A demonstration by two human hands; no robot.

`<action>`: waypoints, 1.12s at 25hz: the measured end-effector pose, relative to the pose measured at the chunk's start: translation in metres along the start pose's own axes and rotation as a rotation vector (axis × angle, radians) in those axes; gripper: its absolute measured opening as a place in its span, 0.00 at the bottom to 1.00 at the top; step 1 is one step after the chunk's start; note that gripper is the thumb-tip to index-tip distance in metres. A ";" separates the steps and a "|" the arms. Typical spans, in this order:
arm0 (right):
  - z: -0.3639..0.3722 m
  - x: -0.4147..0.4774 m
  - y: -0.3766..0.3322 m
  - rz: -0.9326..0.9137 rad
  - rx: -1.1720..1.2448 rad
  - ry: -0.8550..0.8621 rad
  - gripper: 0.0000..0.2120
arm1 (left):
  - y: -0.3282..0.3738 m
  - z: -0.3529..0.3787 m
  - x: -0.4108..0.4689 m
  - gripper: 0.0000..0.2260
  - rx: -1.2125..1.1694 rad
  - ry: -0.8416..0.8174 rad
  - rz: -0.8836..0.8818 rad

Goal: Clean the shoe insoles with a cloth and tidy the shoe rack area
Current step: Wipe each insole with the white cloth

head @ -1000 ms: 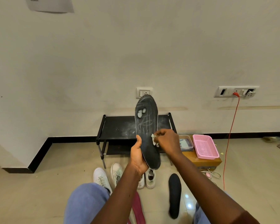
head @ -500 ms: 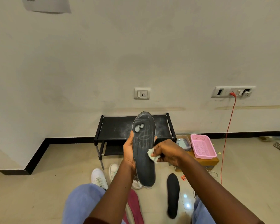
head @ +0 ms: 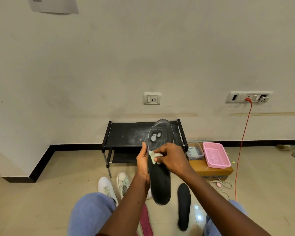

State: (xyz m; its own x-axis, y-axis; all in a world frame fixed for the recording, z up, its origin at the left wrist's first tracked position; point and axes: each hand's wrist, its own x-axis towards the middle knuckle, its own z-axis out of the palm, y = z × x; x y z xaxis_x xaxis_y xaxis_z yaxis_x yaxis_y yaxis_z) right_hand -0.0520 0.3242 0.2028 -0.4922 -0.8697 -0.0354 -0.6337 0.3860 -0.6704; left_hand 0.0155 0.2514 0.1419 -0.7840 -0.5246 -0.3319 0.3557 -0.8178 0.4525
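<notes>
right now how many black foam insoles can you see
2. One black foam insole is held upright in the left hand while the right hand presses a pale cloth on it; the second insole lies on the beige floor to its right. Arms may hide more.

Seen through a single wide-angle camera worn on the head, aimed forward and down. Close above the left hand (head: 142, 165) and right hand (head: 173, 158), both framed just below the middle, with forearms entering from the bottom edge. Farther off beyond the hands, facing squarely onto a shoe rack (head: 126, 135) and a wall (head: 143, 57) across the whole upper half. Beneath the hands, looking steeply down onto knees (head: 90, 213) and floor (head: 41, 193).
</notes>
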 end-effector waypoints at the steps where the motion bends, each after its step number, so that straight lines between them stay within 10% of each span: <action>1: 0.005 0.000 -0.001 -0.049 -0.084 -0.012 0.16 | 0.001 0.000 0.000 0.32 -0.007 -0.001 -0.013; 11: 0.006 0.027 0.002 -0.117 -0.143 0.145 0.12 | -0.009 0.010 -0.011 0.15 0.064 -0.003 0.013; 28: 0.010 -0.005 0.013 -0.153 -0.155 -0.067 0.12 | -0.010 0.001 -0.004 0.40 0.081 0.082 -0.119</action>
State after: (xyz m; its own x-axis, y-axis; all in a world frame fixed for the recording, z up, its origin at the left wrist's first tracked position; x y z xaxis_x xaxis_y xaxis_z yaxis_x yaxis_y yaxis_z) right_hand -0.0524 0.3305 0.1869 -0.3458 -0.9383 0.0054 -0.7847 0.2860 -0.5499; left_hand 0.0148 0.2625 0.1395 -0.7730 -0.4451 -0.4521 0.2179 -0.8555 0.4697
